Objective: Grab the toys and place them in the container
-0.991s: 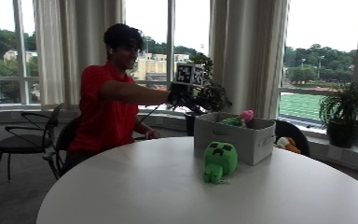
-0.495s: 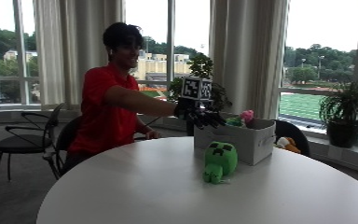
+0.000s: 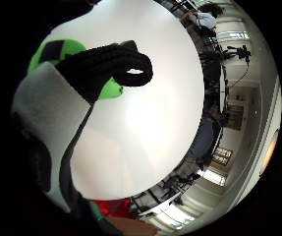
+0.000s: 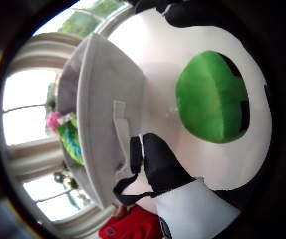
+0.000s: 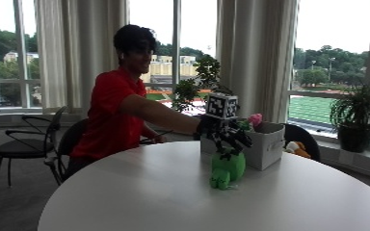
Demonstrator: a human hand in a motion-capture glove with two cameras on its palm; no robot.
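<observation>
- Reaching down over the green creeper plush toy [image 5: 227, 171], the gloved right hand [image 5: 227, 134] has its fingers [image 5: 237, 139] spread and hanging, curled round nothing that I can see.
- In the thumb-side palm view the toy's green head [image 4: 212, 97] sits right under the palm, bare counter around it.
- The step in hand looks like the approach to a grasp (the toy is not yet lifted); next the hand would need to drop a little further and close round the head or body.
- The toy stands upright on the white counter [image 5: 172, 202], long axis vertical, just beside the front wall of the grey fabric container [image 5: 265, 144]; which way its face points I cannot tell.
- The container already holds a pink toy [image 5: 255, 119] and something green [image 4: 70, 139].
</observation>
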